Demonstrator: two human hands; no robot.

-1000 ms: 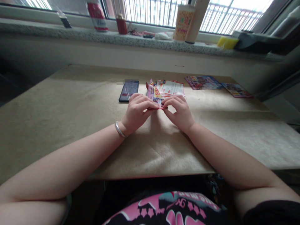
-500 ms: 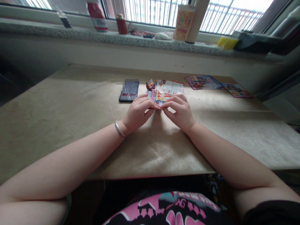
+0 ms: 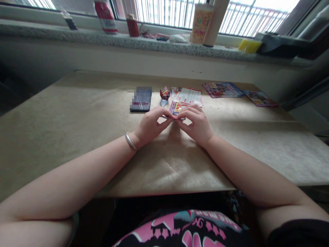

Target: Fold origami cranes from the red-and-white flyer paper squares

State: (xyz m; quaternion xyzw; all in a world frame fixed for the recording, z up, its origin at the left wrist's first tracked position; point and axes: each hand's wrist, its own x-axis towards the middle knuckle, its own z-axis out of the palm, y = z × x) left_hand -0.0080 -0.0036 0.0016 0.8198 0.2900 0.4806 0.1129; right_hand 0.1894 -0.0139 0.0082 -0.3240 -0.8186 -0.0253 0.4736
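Observation:
Between my two hands is a small colourful card packet (image 3: 175, 107), held just above the table, its printed face partly covered by fingers. My left hand (image 3: 153, 121), with a silver bangle at the wrist, pinches its near edge between thumb and fingers. On the other side my right hand (image 3: 196, 120) pinches the same edge, fingertips nearly meeting the left ones. Just beyond lie a crumpled, torn wrapper (image 3: 165, 93) with a silvery part and a fanned pile of cards (image 3: 189, 95), a white printed one on top.
A dark phone (image 3: 142, 101) lies left of the wrapper. Two groups of colourful cards (image 3: 223, 90) rest at the table's far right. On the stone windowsill (image 3: 154, 44) stand a red-and-white can (image 3: 106, 17), a red bottle (image 3: 132, 26), a patterned cup (image 3: 200, 24) and a yellow object (image 3: 250, 46).
The packet has shifted and tilted slightly between my fingers, and less of its left side shows. More of the torn wrapper's silvery part is visible. Both hands keep their pinch in nearly the same place.

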